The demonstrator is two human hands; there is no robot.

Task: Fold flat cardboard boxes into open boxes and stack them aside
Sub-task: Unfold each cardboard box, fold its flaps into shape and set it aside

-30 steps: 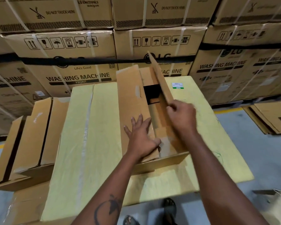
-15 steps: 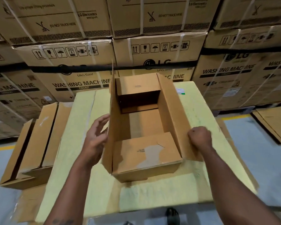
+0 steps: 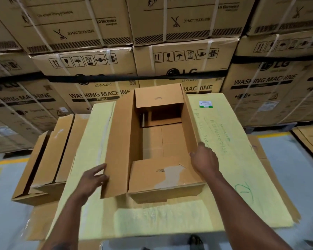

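A brown cardboard box (image 3: 153, 141) stands opened up on a yellow-covered work surface (image 3: 229, 159), its top open and its four flaps raised or spread. My left hand (image 3: 93, 179) holds the outer edge of the long left flap near its front corner, thumb on top. At the front end of the long right flap, my right hand (image 3: 204, 159) grips the cardboard with curled fingers. The near short flap (image 3: 163, 175) lies folded outward toward me; the far short flap (image 3: 158, 97) stands up.
Folded open boxes (image 3: 49, 156) lie stacked on their side left of the work surface. A wall of strapped washing machine cartons (image 3: 170, 56) rises right behind it. Flat cardboard sheets (image 3: 309, 141) lie on the grey floor at right. A foot (image 3: 194, 240) shows below the surface's front edge.
The box went from half flat, with my hands pressing inside it, to a fully opened rectangle. My hands moved out to the left and right long flaps, and the box now sits squarer.
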